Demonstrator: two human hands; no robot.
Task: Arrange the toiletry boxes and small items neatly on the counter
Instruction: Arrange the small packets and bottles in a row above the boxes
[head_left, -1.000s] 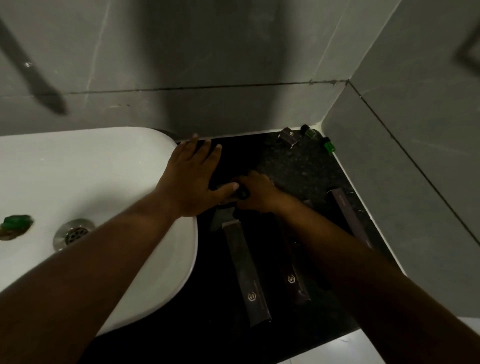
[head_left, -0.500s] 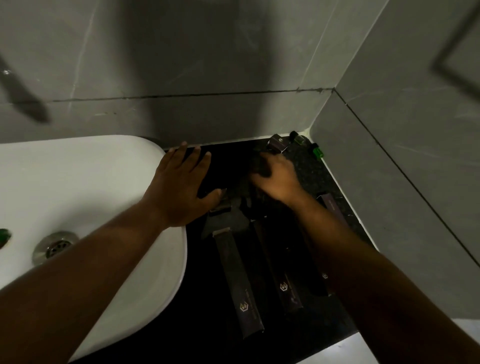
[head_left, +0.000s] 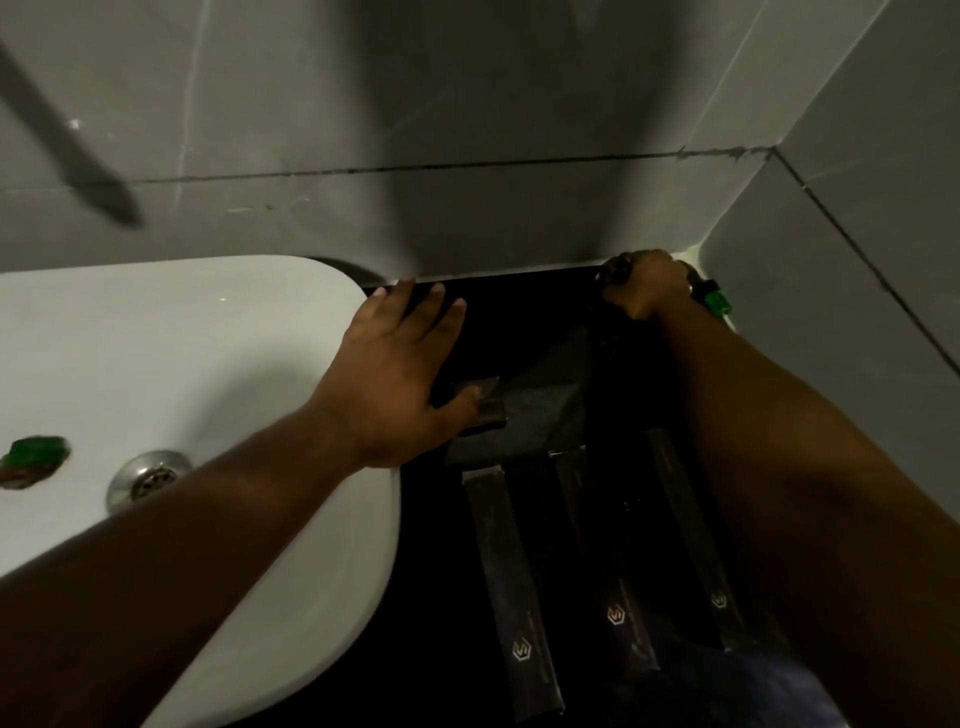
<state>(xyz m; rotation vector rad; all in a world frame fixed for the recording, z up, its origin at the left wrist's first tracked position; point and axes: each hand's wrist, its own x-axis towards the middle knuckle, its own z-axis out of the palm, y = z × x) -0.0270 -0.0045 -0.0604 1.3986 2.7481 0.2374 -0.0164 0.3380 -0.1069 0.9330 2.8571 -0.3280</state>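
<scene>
Three long dark toiletry boxes with gold logos lie side by side on the black counter (head_left: 434, 613): the left box (head_left: 511, 587), the middle box (head_left: 608, 561) and the right box (head_left: 691, 530), which my right forearm partly hides. My left hand (head_left: 395, 374) rests flat across the sink's rim and the counter, fingers apart, its thumb touching a small dark box (head_left: 491, 402). My right hand (head_left: 649, 286) is in the far corner, closed around a small dark item (head_left: 615, 270). A green-capped bottle (head_left: 717, 301) lies just right of that hand.
A white sink (head_left: 182, 364) with a metal drain (head_left: 148, 475) and a green object (head_left: 34, 457) fills the left. A greyish flat packet (head_left: 540, 410) lies beyond the long boxes. Grey tiled walls close the counter at the back and right.
My right hand moved from the counter's middle to the far corner, closed on a small dark item. My left hand has stayed in place.
</scene>
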